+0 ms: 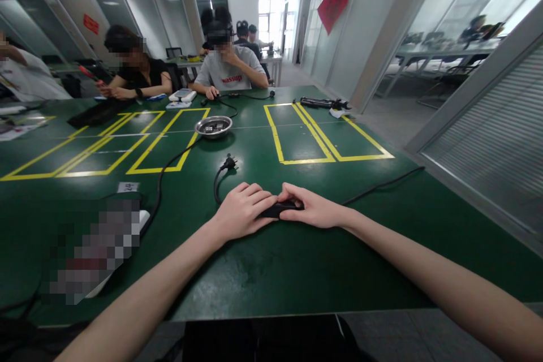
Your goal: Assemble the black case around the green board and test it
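Both my hands hold a black power adapter [278, 210] just above or on the green table; I cannot tell whether it touches. My left hand [248, 209] is closed around its left end, fingers over the top. Thumb and fingers of my right hand [311, 206] pinch its right end. Much of the adapter is hidden under the fingers. From the left side a cord loops up to a black plug [229, 163] with its prongs pointing right. On the right, a thin black cable [384, 185] runs away across the table.
A metal bowl [213, 127] with small metal parts stands ahead. Yellow tape [303, 162] marks rectangles on the green table [271, 288]. A blurred-out white-edged object [99, 254] lies left, beside a black cord [159, 186]. Across sit co-workers [229, 62]; a black tool-like object [324, 103] lies at the far edge.
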A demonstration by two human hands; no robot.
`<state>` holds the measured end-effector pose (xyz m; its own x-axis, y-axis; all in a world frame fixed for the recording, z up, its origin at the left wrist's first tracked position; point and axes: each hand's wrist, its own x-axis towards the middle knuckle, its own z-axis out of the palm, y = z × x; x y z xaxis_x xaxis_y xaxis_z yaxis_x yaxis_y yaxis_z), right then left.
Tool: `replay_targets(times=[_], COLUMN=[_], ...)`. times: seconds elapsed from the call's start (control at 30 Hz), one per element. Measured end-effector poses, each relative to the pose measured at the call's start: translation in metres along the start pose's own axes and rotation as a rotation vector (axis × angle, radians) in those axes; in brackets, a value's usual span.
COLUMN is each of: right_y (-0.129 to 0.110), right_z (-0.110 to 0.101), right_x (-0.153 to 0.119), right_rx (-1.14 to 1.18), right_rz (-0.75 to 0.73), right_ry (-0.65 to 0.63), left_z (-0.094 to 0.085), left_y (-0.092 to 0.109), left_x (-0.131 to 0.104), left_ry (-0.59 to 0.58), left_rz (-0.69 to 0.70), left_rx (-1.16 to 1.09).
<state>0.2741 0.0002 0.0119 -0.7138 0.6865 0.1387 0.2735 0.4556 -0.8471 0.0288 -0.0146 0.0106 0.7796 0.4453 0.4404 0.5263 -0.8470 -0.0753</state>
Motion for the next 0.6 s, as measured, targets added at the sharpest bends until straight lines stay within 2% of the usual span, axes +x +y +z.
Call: replay_targets(times=[0.1,0.17,0.23,0.33,0.47,0.53,0.6], right_y=[0.011,0.022,0.033,0.050,0.071,0.080,0.089], right_z=[-0.006,-0.017,-0.034,-0.064,-0.102,-0.116,-0.125], right_x=[0.002,0.004,0.006,0.005,-0.006,-0.015,-0.023], right_rx=[0.172,0.239,0.274,0.263,0.159,0.046,-0.089], right_rz=[0.069,0.126,0.168,0.205,0.132,0.113,0.161], right_ry=[0.038,0.141,0.353,0.754,1.242,1.341,1.347], left_z=[-0.002,-0.004,-0.006,-0.005,-0.001,0.000,0.001], left_y=[-0.001,-0.002,-0.002,-0.003,-0.004,-0.004,-0.004], left_x=[0.000,-0.002,-0.004,-0.006,-0.007,-0.006,-0.006], left_ry=[0.073,0.129,0.146,0.114,0.064,0.051,0.043], left_rz=[-0.076,-0.122,-0.139,-0.122,-0.120,-0.122,-0.124], left_rx=[-0.013,-0.003,-0.016,-0.079,-0.146,-0.172,-0.196])
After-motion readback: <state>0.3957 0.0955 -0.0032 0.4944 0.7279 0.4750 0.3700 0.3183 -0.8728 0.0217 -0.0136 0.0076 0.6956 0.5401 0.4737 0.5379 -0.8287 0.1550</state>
